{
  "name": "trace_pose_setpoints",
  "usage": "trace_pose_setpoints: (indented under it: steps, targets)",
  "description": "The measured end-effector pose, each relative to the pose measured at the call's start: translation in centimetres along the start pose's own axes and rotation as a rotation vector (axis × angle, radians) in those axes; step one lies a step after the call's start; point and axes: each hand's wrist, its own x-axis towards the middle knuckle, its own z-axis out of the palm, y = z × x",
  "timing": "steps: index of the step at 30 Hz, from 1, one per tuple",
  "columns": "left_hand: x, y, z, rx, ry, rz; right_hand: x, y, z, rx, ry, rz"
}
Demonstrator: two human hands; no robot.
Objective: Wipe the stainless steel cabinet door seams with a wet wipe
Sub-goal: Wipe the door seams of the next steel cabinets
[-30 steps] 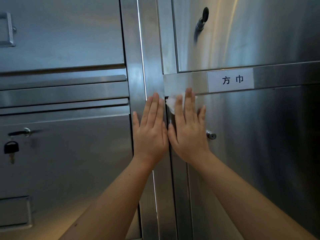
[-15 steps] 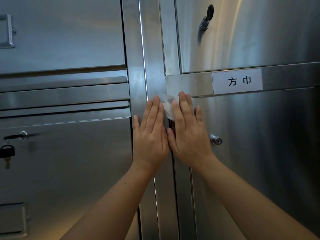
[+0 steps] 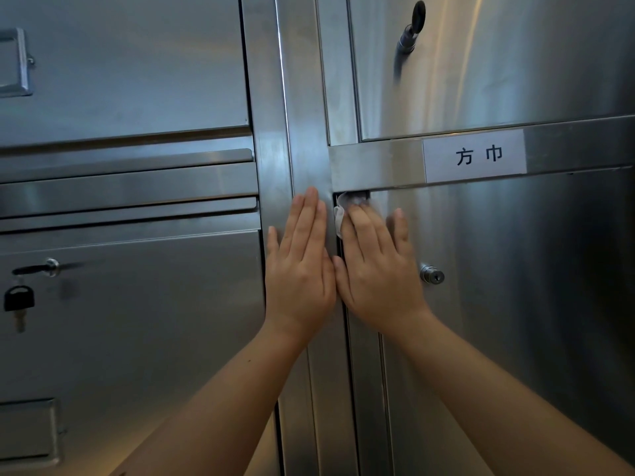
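Observation:
A stainless steel cabinet fills the view. My right hand [image 3: 376, 266] lies flat on the lower right door [image 3: 515, 304], its fingers pressing a white wet wipe [image 3: 340, 218] against the door's top left corner, where the vertical seam [image 3: 344, 338] meets the horizontal gap under the crossbar [image 3: 374, 166]. Most of the wipe is hidden under the fingers. My left hand [image 3: 300, 266] rests flat with straight fingers on the vertical frame post [image 3: 302, 97], right beside the right hand.
A white label [image 3: 476, 156] with two characters sits on the crossbar. A round lock [image 3: 432, 274] is on the lower right door, a key [image 3: 410, 25] in the upper right door. At left, a black key [image 3: 19, 300] hangs from a lock.
My right hand slid the wipe slightly to the right along the door's top corner, the fingers now bent into the gap. My left hand stays put on the post.

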Motion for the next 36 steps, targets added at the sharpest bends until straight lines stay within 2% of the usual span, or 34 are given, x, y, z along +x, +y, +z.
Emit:
trace_pose_setpoints:
  steps: [21, 26, 30, 33, 36]
  targets:
    - [-0.2, -0.1, -0.3, -0.049, -0.027, -0.011, 0.4, 0.0, -1.0, 0.120, -0.219, -0.031]
    - [-0.3, -0.7, -0.7, -0.015, -0.083, 0.049, -1.2, 0.2, -1.6, 0.054, -0.275, -0.089]
    - [-0.4, -2.1, -1.2, 0.059, -0.123, 0.169, -0.9, 0.7, -1.9, 0.038, -0.381, -0.125]
    - [-0.6, -2.9, -1.1, 0.070, -0.111, 0.220, 0.7, 1.6, -1.7, 0.045, -0.442, -0.164]
    - [-0.7, -3.1, -0.9, 0.055, -0.095, 0.231, 0.2, 1.3, -1.6, 0.073, -0.430, -0.154]
